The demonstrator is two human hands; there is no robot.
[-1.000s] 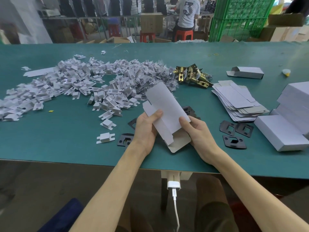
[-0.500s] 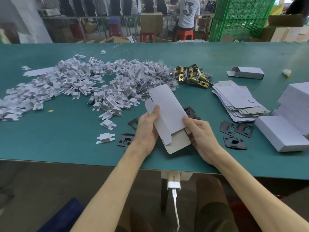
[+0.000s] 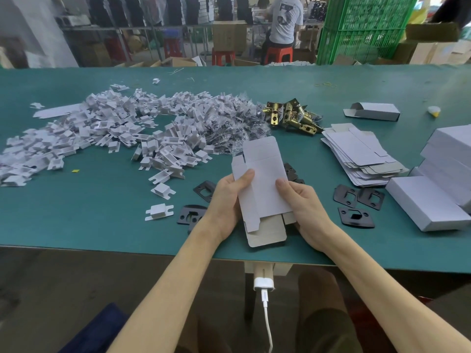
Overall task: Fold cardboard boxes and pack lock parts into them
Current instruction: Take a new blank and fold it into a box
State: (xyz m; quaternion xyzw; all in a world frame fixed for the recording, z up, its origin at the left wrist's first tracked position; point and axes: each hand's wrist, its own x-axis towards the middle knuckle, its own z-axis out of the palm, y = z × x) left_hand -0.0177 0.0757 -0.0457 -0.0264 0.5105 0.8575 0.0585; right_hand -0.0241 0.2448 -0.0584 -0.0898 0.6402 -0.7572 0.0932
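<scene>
Squeezing time: my left hand and right hand have fingers clamped on the flat carton blank, at 6 o'clock over the tabletop. I'd press both long edges inward evenly to pop it square. A second ago it leaned toward 11; now it points to 12.

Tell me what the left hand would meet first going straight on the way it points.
The cardboard box blank the left hand holds; past that, probably the black plates, depth unclear.
</scene>
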